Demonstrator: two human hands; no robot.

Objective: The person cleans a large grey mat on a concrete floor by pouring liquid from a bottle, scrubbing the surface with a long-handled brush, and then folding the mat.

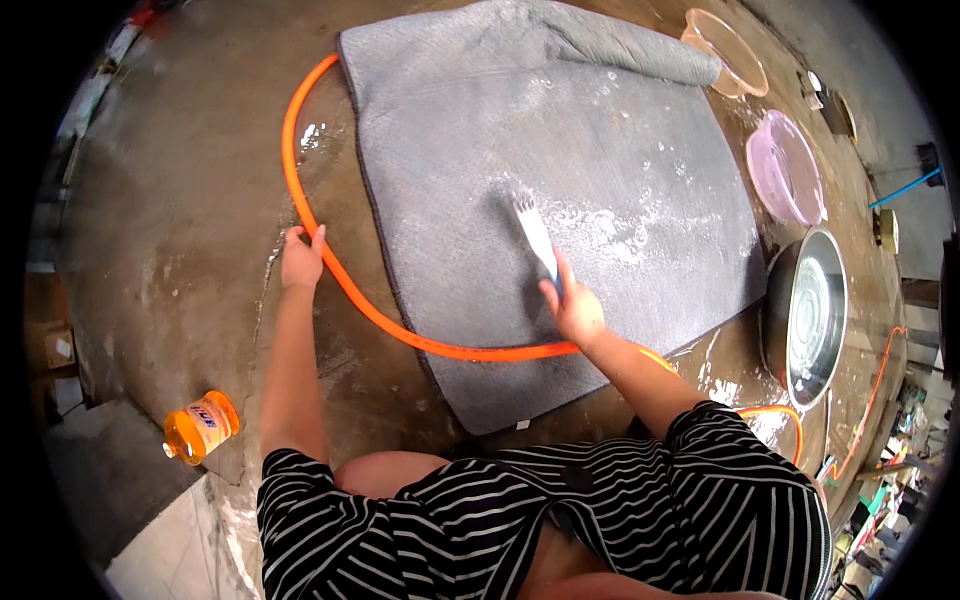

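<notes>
A grey mat or carpet [465, 225] lies on the wet floor, its far edge folded over. Patches of suds and bubbles [607, 232] wet its middle and right side. My right hand [579, 304] grips a scrub brush [537, 234] with a white and blue handle, its bristles down on the mat. An orange hose [375, 319] curves from the mat's far left corner around to its near end and passes under my right forearm. At the left, my left hand [303, 259] holds this hose between thumb and fingers, just off the mat's edge.
Along the right stand a peach plastic basin [739, 56], a purple plastic basin [786, 169] and a metal basin [776, 322]. A bottle of orange liquid [202, 426] is on the floor at the near left. A blue-handled broom [907, 187] is at the far right.
</notes>
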